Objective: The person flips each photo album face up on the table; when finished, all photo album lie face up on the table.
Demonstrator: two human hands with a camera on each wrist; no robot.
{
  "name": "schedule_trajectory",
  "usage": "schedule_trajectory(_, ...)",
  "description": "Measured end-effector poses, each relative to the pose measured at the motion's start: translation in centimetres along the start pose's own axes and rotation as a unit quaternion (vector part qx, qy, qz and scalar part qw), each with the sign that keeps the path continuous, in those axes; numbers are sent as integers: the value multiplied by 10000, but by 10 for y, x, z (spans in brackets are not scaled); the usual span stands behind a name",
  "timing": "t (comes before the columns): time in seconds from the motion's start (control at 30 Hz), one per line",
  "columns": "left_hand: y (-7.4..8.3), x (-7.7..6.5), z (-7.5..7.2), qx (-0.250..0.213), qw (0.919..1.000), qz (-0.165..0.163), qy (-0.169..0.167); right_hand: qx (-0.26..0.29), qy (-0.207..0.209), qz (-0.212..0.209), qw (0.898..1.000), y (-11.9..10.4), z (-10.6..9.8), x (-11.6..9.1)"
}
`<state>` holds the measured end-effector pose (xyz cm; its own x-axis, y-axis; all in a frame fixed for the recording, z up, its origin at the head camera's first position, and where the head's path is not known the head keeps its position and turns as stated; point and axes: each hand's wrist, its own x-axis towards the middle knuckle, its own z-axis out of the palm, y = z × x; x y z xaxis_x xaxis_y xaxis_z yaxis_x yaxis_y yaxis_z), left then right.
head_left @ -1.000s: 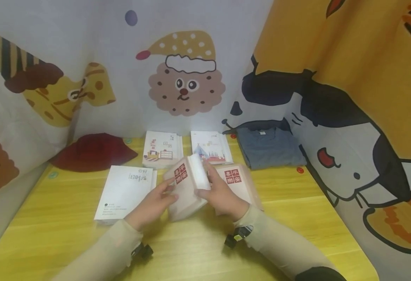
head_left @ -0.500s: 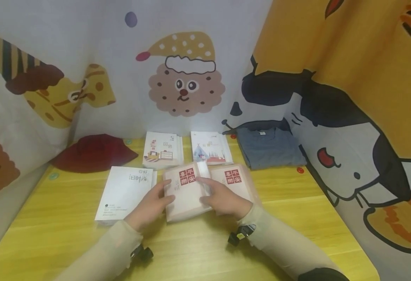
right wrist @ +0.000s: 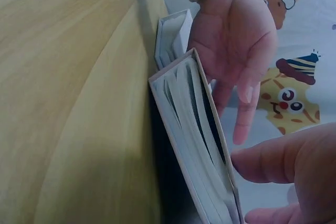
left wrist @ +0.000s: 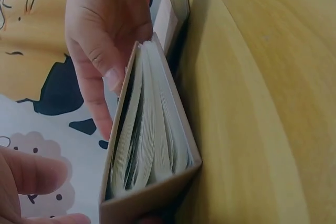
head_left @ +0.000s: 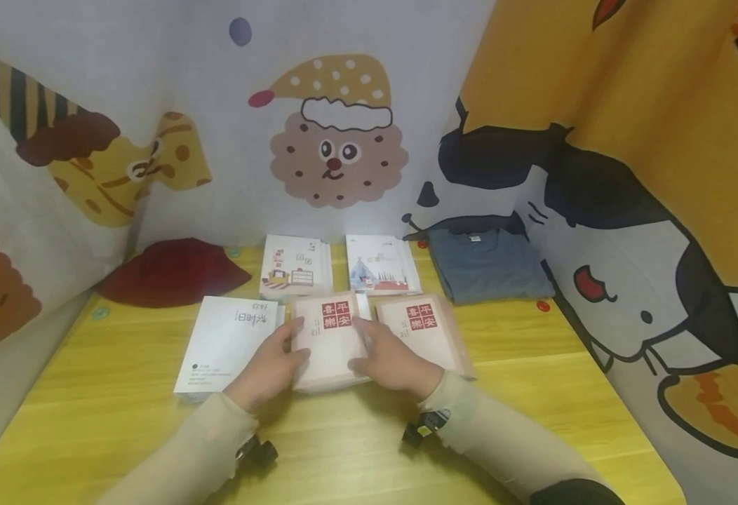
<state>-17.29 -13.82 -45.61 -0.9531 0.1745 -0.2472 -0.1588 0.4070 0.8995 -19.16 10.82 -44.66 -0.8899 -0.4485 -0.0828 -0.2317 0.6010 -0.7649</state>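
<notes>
A thick pink photo album (head_left: 325, 358) with red characters on its cover lies nearly flat between the two hands, low over the table. My left hand (head_left: 271, 365) holds its left side, thumb over the cover edge. On the opposite edge, my right hand (head_left: 396, 356) grips it, thumb and fingers on the cover. Both wrist views show the near end of the same album (left wrist: 149, 124), its pages slightly fanned between hard covers. Parts of the fingers are hidden under it. A matching pink album (head_left: 416, 344) lies just right, partly behind the right hand.
A white album (head_left: 217, 351) lies left of the hands on the yellow wooden table (head_left: 331, 463). Behind are two illustrated white album stacks (head_left: 296, 263), a dark red hat (head_left: 176, 273) and a folded grey-blue shirt (head_left: 489, 266). A printed curtain (head_left: 217, 84) bounds the back and sides.
The held album was tilted with its page edge raised toward the right hand. It has been lowered level, cover up, and shifted slightly left, with both hands still at its sides.
</notes>
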Motion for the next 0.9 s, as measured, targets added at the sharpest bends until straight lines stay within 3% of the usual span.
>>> schedule_trajectory(0.27, 1, -1, 0, 286, 9996, -84, 15, -81, -34, 275, 9996, 6, 3, 3)
schedule_trajectory(0.9, 8, 3, 3, 158, 9996, -23, 232, 1197, -204, 357, 9920, 20, -4, 4)
